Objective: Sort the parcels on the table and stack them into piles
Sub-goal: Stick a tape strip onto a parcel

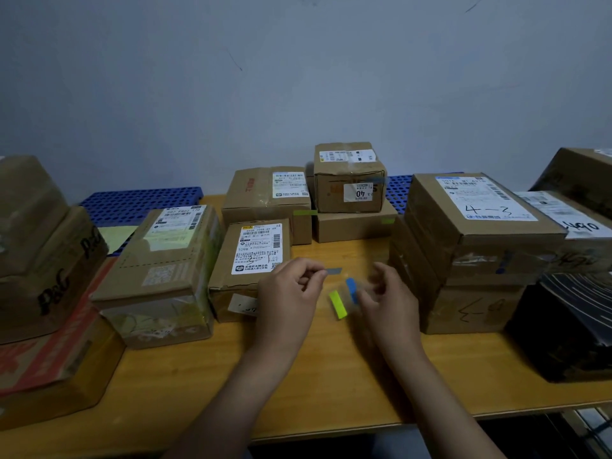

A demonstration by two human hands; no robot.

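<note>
Cardboard parcels stand in groups on the wooden table [331,376]. My left hand [291,293] pinches a small grey strip [333,270] over the table, just right of a labelled brown parcel [250,263]. My right hand [387,296], blurred, holds a small clear sheet carrying a blue tab [351,287] and a yellow-green tab [338,304]. Behind them a small box marked 40 [349,180] sits on a flat box [354,225], next to another parcel [266,202]. A tall stack topped by a box marked 4-3 [477,217] stands to the right.
On the left lie a taped parcel [162,273] and a P&G box [43,246] on a red-printed carton [49,369]. A black package [569,326] and more boxes [579,223] fill the right end. Blue perforated pallets [139,202] lean along the wall behind.
</note>
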